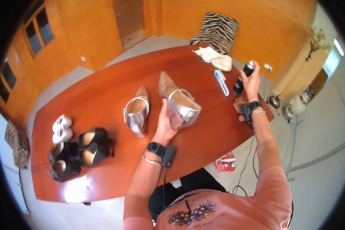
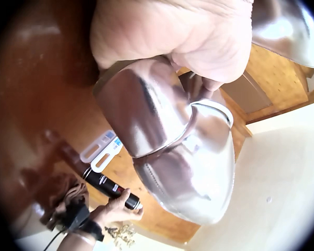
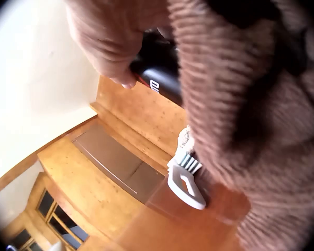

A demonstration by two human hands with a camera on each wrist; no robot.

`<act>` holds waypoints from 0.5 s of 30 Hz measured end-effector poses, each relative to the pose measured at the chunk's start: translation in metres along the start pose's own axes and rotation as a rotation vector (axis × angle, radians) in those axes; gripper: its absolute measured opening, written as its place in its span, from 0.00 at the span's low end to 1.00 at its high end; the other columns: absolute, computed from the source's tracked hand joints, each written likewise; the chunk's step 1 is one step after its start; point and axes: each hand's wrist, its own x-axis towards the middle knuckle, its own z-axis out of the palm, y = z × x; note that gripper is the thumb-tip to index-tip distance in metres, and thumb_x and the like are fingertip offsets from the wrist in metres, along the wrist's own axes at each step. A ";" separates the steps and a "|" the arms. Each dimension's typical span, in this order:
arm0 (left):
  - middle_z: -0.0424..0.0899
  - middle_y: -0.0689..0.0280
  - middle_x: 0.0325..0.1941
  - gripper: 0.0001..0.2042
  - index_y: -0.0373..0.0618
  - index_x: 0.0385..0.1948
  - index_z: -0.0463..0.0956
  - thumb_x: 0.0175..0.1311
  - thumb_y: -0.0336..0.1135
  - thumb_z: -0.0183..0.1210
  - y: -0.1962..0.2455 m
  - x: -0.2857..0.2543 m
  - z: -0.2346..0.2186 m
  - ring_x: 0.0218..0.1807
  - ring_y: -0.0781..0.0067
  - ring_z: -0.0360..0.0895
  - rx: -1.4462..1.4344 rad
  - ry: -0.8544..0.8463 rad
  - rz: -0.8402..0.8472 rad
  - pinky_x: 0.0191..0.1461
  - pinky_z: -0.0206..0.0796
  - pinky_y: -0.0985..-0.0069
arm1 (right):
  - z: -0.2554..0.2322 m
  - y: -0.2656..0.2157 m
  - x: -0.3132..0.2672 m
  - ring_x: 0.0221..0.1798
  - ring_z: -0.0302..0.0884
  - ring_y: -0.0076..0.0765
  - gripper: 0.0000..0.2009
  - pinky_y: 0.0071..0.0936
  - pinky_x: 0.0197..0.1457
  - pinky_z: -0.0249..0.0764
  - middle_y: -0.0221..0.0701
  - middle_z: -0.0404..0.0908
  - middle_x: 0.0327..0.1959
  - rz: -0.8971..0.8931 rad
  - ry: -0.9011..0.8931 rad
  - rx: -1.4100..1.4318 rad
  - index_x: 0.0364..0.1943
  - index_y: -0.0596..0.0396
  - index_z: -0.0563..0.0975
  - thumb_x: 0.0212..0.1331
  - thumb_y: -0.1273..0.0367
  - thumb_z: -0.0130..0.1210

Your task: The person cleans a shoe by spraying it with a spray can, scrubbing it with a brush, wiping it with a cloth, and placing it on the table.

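My left hand [image 1: 165, 124] grips a silver pointed shoe [image 1: 188, 115] by its heel end, lifted over the table with the toe pointing away. In the left wrist view the shoe's shiny side and white strap show close up. Its mate, a matching silver shoe [image 1: 137, 117], stands on the table just to the left. My right hand [image 1: 252, 82] holds a black spray can [image 1: 239, 83] by its upper part, at the right end of the table. A brown ribbed cloth [image 3: 220, 104] lies by the right wrist and covers much of the right wrist view.
A white-and-blue brush [image 1: 221, 82] lies left of the can. Behind it are a white cloth [image 1: 206, 53] and a cream-coloured pad [image 1: 221, 62]. Several black shoes [image 1: 92, 153] and a pair of white shoes [image 1: 62, 135] stand at the table's left. A red container [image 1: 225, 163] sits on the floor.
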 end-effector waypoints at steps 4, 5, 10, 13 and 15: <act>0.84 0.66 0.52 0.25 0.46 0.56 0.75 0.76 0.59 0.48 -0.006 0.009 -0.020 0.54 0.71 0.81 0.084 0.034 -0.061 0.59 0.74 0.70 | -0.002 -0.009 0.025 0.56 0.77 0.47 0.33 0.38 0.61 0.73 0.46 0.74 0.58 -0.057 0.051 0.116 0.66 0.56 0.63 0.57 0.70 0.66; 0.84 0.66 0.51 0.24 0.46 0.55 0.75 0.77 0.58 0.47 -0.006 0.011 -0.020 0.53 0.72 0.82 0.146 0.077 -0.024 0.58 0.74 0.71 | -0.007 -0.025 0.030 0.55 0.77 0.43 0.33 0.36 0.60 0.73 0.44 0.73 0.57 -0.108 0.049 0.205 0.66 0.56 0.63 0.58 0.70 0.65; 0.80 0.69 0.50 0.24 0.47 0.52 0.75 0.78 0.59 0.44 0.001 0.009 -0.018 0.55 0.76 0.76 0.366 0.142 0.016 0.63 0.65 0.71 | -0.054 -0.130 0.013 0.51 0.74 0.34 0.34 0.33 0.58 0.74 0.36 0.71 0.55 -0.088 -0.438 0.584 0.68 0.52 0.61 0.55 0.72 0.62; 0.79 0.70 0.46 0.24 0.44 0.48 0.77 0.80 0.55 0.41 -0.003 0.014 -0.026 0.49 0.76 0.73 0.531 0.203 0.116 0.57 0.63 0.71 | -0.072 -0.176 -0.020 0.50 0.75 0.35 0.35 0.32 0.59 0.72 0.36 0.72 0.55 -0.413 -0.721 0.536 0.66 0.51 0.64 0.50 0.75 0.62; 0.79 0.70 0.46 0.24 0.43 0.48 0.77 0.80 0.55 0.41 -0.001 0.010 -0.017 0.48 0.75 0.72 0.496 0.232 0.126 0.56 0.63 0.71 | -0.071 -0.189 -0.037 0.49 0.77 0.41 0.35 0.34 0.58 0.74 0.37 0.73 0.54 -0.599 -0.939 0.485 0.66 0.49 0.65 0.48 0.75 0.63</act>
